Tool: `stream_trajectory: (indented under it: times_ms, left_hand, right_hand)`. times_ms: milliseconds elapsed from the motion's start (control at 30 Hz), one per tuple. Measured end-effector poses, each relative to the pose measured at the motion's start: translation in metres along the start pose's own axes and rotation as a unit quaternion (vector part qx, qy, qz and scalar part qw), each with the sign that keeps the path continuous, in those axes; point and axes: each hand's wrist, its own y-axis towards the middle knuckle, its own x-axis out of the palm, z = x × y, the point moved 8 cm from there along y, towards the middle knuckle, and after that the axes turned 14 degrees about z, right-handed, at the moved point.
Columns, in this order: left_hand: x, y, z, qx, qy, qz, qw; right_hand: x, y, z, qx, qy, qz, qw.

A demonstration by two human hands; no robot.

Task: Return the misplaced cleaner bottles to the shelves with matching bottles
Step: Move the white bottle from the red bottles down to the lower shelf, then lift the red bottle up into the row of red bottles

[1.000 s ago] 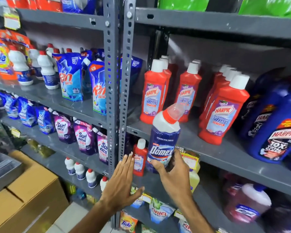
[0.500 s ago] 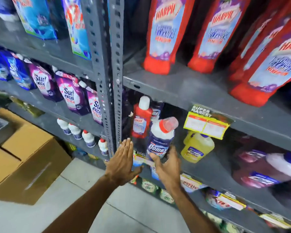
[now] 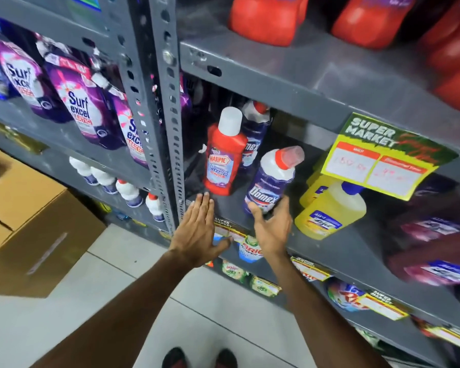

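A blue-and-white Domex bottle [image 3: 270, 179] with a red collar and clear cap leans to the right on the grey lower shelf [image 3: 329, 248]. My right hand [image 3: 272, 229] grips its base, thumb on the front. Behind it stands another Domex bottle [image 3: 255, 131]. A small red Harpic bottle [image 3: 223, 160] with a white cap stands to the left of them. My left hand [image 3: 199, 229] is flat and open, its fingertips at the shelf's edge just below the Harpic bottle. Large red Harpic bottles [image 3: 266, 17] fill the shelf above.
Yellow cleaner bottles [image 3: 329, 211] stand just right of the Domex bottle, dark purple bottles [image 3: 430, 235] further right. A yellow price tag [image 3: 383, 160] hangs from the upper shelf. A perforated steel post [image 3: 170, 128] divides the racks; Surf Excel pouches [image 3: 77, 107] sit left. A cardboard box [image 3: 32, 229] is on the floor.
My right hand has carried the Domex bottle down from the red Harpic shelf to the shelf below, beside another Domex bottle. My left hand moved down alongside it, still open.
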Motion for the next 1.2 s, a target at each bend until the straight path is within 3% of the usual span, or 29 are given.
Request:
stream_trajectory:
  times_ms: [567,633,733,800,967,1200]
  left_hand:
    - [-0.003,0.000,0.002,0.000,0.049,-0.028,0.998]
    - [-0.001,-0.001,0.001,0.001,0.051,-0.031,0.998]
    - [0.000,-0.001,0.001,0.000,0.048,-0.028,0.998]
    - [0.000,-0.002,0.001,-0.004,0.044,-0.029,0.999]
    - [0.002,-0.001,0.003,0.004,0.054,-0.031,0.998]
    - [0.004,-0.002,0.004,0.007,0.021,0.023,0.999]
  right_hand:
    - [0.015,0.030,0.014,0.015,0.047,-0.004,0.999]
    - [0.006,0.016,0.014,0.032,0.054,0.027,0.998]
    - [-0.006,-0.013,0.004,-0.018,0.025,0.086,0.996]
    - [0.006,-0.029,-0.010,-0.054,0.025,0.054,0.997]
    - [0.071,-0.019,-0.037,-0.045,0.023,-0.082,0.995]
    - [0.103,0.006,-0.048,-0.024,0.046,-0.112,0.992]
